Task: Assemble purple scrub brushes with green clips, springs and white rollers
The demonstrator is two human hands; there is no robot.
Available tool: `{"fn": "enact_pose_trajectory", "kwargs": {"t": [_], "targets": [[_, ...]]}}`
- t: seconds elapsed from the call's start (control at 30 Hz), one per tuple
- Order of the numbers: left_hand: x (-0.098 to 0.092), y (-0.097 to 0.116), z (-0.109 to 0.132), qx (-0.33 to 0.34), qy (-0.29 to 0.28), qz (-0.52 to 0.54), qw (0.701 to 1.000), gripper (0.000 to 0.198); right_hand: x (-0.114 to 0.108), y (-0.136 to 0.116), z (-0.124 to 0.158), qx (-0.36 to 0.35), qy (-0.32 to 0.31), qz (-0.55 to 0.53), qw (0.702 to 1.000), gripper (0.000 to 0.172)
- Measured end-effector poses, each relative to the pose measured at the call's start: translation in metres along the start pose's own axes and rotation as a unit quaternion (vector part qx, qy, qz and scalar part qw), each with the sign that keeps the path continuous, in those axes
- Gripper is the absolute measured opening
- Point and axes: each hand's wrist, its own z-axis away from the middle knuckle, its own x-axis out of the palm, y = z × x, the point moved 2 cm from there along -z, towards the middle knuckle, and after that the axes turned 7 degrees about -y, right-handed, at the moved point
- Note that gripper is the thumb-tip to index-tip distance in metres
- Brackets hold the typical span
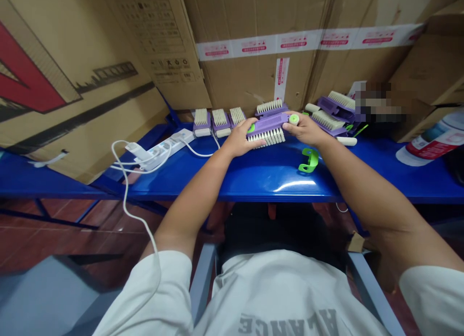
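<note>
White plastic power strip (pixel 174 144) sits around 8 o'clock, if I centre the dial on the long purple plastic brush with cream bristles (pixel 268 124) and set 12 straight away from the person. At 9, three short purple blocks topped with cream bristles (pixel 219 117) stand on the glossy blue tabletop (pixel 261 181). Next comes the left hand (pixel 239 138), curled round the brush's left end, thumb along the bristled side. The brush spans both hands over the tabletop, bristles pointing toward 6. I'd judge it light, its body stiff and rather slick, the bristles springy; the firm hold is on the solid ends, as bristles would give under a squeeze. On the right, the right hand (pixel 303 131) pinches the other end, beside a round pale-green knob (pixel 293 119), which looks easy to knock. At 4 lies a lime-green curved plastic bracket (pixel 314 160), apparently thin and flexible, best lifted by its broad back. Heaped purple brush pieces (pixel 329 121) fill 3 o'clock.
</note>
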Motion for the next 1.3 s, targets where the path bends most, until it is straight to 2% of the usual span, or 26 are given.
{"fn": "enact_pose_trajectory", "kwargs": {"t": [0.27, 0.67, 0.83, 0.93, 1.07, 1.3], "targets": [[0.002, 0.006, 0.002, 0.05, 0.0, -0.033, 0.998, 0.099, 0.0, -0.003, 0.003, -0.007, -0.018, 0.067, 0.998, 0.083], [0.004, 0.006, 0.001, 0.061, -0.009, -0.059, 0.996, 0.09, -0.001, 0.003, 0.005, 0.004, -0.04, 0.105, 0.994, 0.09], [0.005, 0.008, 0.0, 0.066, 0.007, -0.071, 0.995, 0.086, -0.002, 0.001, 0.005, -0.006, -0.04, 0.077, 0.996, 0.095], [0.005, 0.01, 0.0, 0.069, 0.008, -0.078, 0.995, 0.082, 0.002, -0.001, 0.007, 0.021, -0.053, 0.024, 0.998, 0.096], [0.005, 0.011, 0.001, 0.075, 0.008, -0.084, 0.994, 0.078, 0.007, -0.005, 0.009, 0.062, -0.052, -0.041, 0.996, 0.088], [0.003, 0.012, 0.0, 0.061, 0.025, -0.102, 0.993, 0.069, 0.007, -0.003, 0.008, 0.064, -0.059, -0.039, 0.995, 0.084]]}}
